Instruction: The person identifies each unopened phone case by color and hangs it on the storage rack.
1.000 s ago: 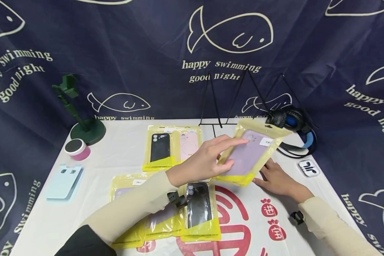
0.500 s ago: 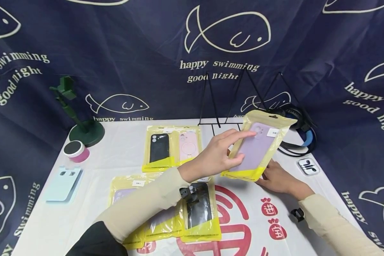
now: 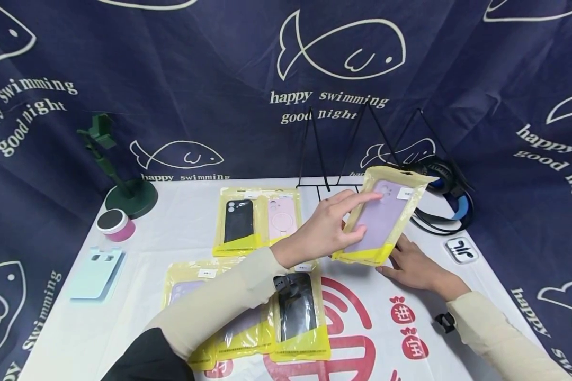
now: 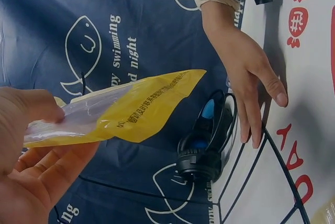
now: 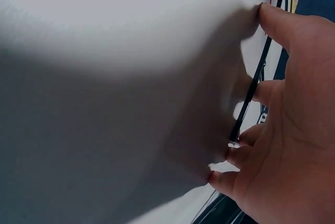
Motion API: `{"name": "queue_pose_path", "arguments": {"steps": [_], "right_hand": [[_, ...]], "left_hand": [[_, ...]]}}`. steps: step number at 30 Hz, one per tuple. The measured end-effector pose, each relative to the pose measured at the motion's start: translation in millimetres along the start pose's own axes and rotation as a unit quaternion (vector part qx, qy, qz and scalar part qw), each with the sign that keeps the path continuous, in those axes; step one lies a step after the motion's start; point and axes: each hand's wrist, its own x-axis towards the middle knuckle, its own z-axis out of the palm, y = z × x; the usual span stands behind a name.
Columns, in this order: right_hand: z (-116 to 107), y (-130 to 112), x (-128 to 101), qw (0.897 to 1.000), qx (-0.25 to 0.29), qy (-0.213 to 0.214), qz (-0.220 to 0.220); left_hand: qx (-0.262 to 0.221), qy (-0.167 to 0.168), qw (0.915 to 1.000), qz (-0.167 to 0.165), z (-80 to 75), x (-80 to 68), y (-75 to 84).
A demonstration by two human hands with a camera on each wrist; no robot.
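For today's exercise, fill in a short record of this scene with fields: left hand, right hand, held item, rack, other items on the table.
left hand: left hand pinches the purple case packet, raised off the table
right hand: right hand lies flat on the white table cover at the wire rack's base
rack: black wire rack, nothing on it
other items: packet pair, front packets, headphones, green stand

Headset (image 3: 445, 185) behind wire stand (image 3: 343, 153)
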Motion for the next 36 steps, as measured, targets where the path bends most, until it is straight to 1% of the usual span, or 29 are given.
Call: {"name": "queue_pose_path", "arguments": {"steps": [4,9,11,14,18,24,26,29,33,36], "right_hand": [[-1,0,0,1.0,0.001,-0.005,-0.002],[3,4,1,0.999,-0.009,0.022,-0.027],[4,4,1,0.999,-0.014,0.024,-0.029],[3,3,1,1.0,-0.016,0.011,-0.019],[2,2,0,1.0,-0.015,-0.014,0.004],[3,2,0,0.999,-0.022,-0.024,0.028],[3,2,0,0.999,-0.021,-0.028,0.035],[2,1,1,0.998,-0.023,-0.032,0.041],[0,-1,1,0.998,-0.026,-0.035,0.045],[0,-2,2,0.998,-0.026,-0.036,0.046]], "left_hand": [[0.01,0.01,0.9998,0.011,1.3,1.7,-3.6],[0.01,0.01,0.9999,0.005,2.6,3.5,-6.0],[0.011,0.012,0.9999,0.0,3.3,4.6,-7.1],[0.009,0.016,0.9998,-0.008,4.7,6.8,-9.8],[-0.003,0.02,0.9996,-0.021,7.1,11.3,-16.0],[-0.011,0.022,0.9988,-0.043,8.3,25.0,-28.3],[-0.001,0.028,0.9983,-0.052,8.2,30.6,-33.1],[0.016,0.044,0.9974,-0.055,8.9,40.3,-40.8],[0.055,0.077,0.9946,-0.043,10.8,54.8,-53.4],[0.088,0.095,0.9907,-0.041,10.1,63.5,-62.9]]}}
